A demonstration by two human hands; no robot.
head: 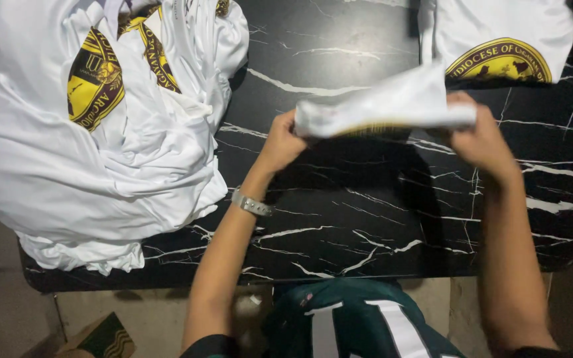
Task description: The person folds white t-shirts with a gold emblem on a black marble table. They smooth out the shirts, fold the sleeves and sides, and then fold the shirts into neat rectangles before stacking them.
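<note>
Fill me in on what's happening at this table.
A person holds a folded white shirt up over a black marble-patterned table, the left hand gripping one end and the right hand the other. A loose heap of white shirts with yellow round emblems lies at the table's left. Another white shirt lies flat at the far right.

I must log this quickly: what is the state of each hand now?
Left hand: closed, holding one end of the folded white shirt above the table.
Right hand: closed, holding its other end.
</note>
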